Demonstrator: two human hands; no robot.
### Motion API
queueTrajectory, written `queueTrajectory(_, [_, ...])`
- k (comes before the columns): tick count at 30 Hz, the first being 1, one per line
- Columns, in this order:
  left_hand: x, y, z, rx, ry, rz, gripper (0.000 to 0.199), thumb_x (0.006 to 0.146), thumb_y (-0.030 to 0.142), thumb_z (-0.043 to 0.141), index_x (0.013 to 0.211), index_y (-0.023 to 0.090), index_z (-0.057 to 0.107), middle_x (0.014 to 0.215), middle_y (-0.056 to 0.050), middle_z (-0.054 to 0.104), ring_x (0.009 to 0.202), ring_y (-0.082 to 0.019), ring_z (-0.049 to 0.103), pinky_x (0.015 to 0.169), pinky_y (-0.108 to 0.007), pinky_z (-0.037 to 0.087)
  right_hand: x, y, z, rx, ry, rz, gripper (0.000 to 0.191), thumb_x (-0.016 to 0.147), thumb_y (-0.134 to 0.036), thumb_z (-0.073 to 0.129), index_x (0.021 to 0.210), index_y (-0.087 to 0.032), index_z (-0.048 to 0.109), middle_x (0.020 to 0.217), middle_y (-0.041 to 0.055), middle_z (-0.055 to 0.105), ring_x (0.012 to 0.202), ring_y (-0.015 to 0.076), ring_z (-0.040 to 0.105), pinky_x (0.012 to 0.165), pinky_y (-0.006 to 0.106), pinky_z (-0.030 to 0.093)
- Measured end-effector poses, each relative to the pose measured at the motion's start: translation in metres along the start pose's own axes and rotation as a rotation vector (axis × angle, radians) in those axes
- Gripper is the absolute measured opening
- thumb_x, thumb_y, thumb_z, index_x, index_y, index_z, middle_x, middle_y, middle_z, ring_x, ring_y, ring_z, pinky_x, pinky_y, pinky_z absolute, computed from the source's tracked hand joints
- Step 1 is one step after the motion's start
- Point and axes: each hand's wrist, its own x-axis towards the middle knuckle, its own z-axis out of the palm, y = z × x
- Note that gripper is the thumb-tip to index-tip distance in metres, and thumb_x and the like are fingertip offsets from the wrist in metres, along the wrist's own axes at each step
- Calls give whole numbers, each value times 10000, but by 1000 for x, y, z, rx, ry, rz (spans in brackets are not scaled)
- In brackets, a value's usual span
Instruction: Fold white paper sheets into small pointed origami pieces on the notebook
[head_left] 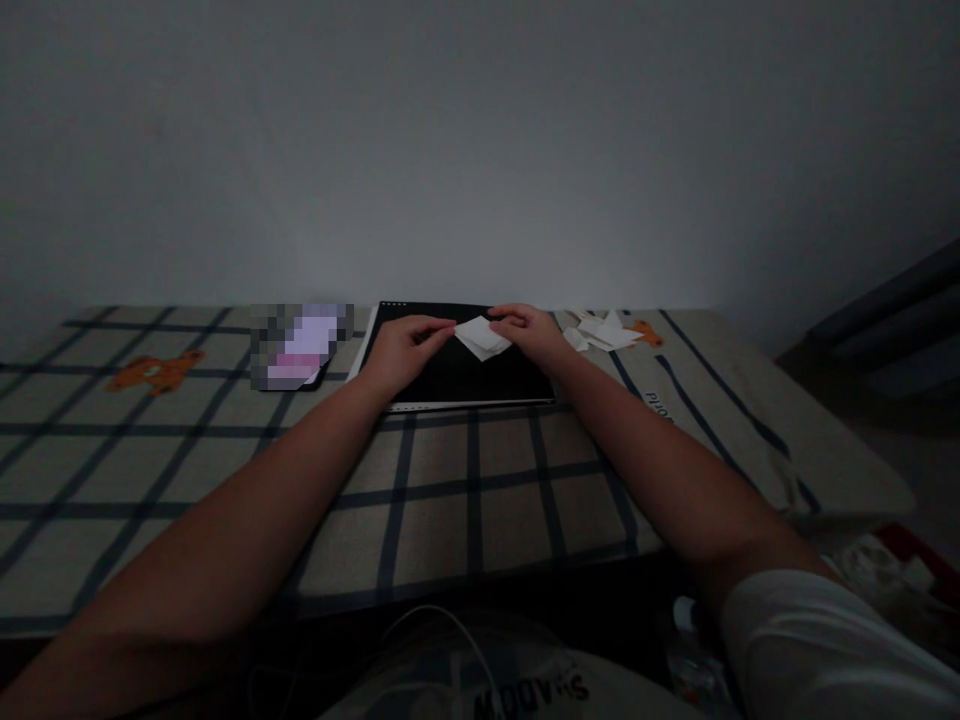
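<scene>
Between my two hands is a small folded piece of white paper (480, 338), shaped like a diamond, over a black sheet or folder (457, 385). My left hand (409, 350) pinches its left corner between thumb and fingertips. On the other side, my right hand (529, 332) grips the right corner with thumb and forefinger. White pages stick out under the black cover's left and front edges. Just right of my right hand lie several folded white paper pieces (609, 332) in a loose pile.
A phone (304, 345), its screen lit and blurred, lies at the left on the checked tablecloth (480, 470). Behind the table rises a grey wall (450, 150). A plastic bottle (694, 650) stands below the table's front edge, near a cluttered red container (911, 555).
</scene>
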Motion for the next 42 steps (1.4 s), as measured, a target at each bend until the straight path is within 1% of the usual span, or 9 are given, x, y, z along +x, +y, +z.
queueTrajectory(5, [0,4,0,-10,23,-106,241,835,393,682,961,218,789,978,-55,773,897,-207,690,857,-334,526,1,-1,0,64,-18,54,236,771,-367,728,914,-180,733,905,52,726,749,137,617,622,245,498])
queueTrajectory(10, [1,5,-2,-48,66,-165,267,823,424,694,920,196,793,929,-66,774,899,-220,691,845,-329,522,2,-3,-3,198,-51,109,284,842,-449,667,880,-175,732,911,70,727,713,120,640,584,224,505])
queueTrajectory(15, [3,1,-4,-66,103,-188,284,818,418,679,935,185,792,906,-62,775,879,-211,686,848,-325,510,2,-4,-5,248,-88,92,248,828,-343,663,997,-173,727,892,65,719,747,131,661,642,247,529])
queueTrajectory(19, [4,-3,-3,-73,110,-220,285,813,416,670,927,183,787,860,-53,766,810,-195,670,793,-312,507,-1,-5,-4,203,-52,35,362,811,-303,652,1141,-158,693,808,40,698,765,137,659,701,272,536])
queueTrajectory(22, [5,-5,-2,-86,135,-234,285,817,424,660,919,185,778,827,-42,750,765,-181,649,743,-295,498,-2,-5,-2,175,-45,-1,418,758,-289,685,1161,-183,671,884,37,704,789,141,658,720,284,537])
queueTrajectory(28, [8,-7,-1,-208,188,-270,276,817,422,648,907,176,737,720,-19,683,608,-132,560,572,-245,427,-2,-1,1,131,-147,11,236,694,-217,718,871,-206,562,750,-17,647,729,139,647,685,277,507])
queueTrajectory(34, [9,-5,4,-371,223,-327,201,815,388,635,798,188,638,744,-17,646,647,-130,561,557,-232,431,-7,-2,8,111,-238,4,293,688,-192,726,797,-221,455,704,-45,618,693,137,645,658,263,490])
queueTrajectory(39, [10,-4,7,-542,182,-423,183,837,360,621,774,190,592,706,1,591,608,-108,544,522,-216,416,-9,-4,11,150,-292,25,337,655,-195,755,811,-223,458,680,-66,632,679,137,658,649,260,497])
queueTrajectory(42, [10,-4,7,-501,197,-368,138,823,325,636,836,191,609,697,7,599,600,-105,546,530,-216,426,-9,-5,11,174,-331,54,463,622,-165,777,979,-230,489,699,-71,667,685,142,661,670,265,505])
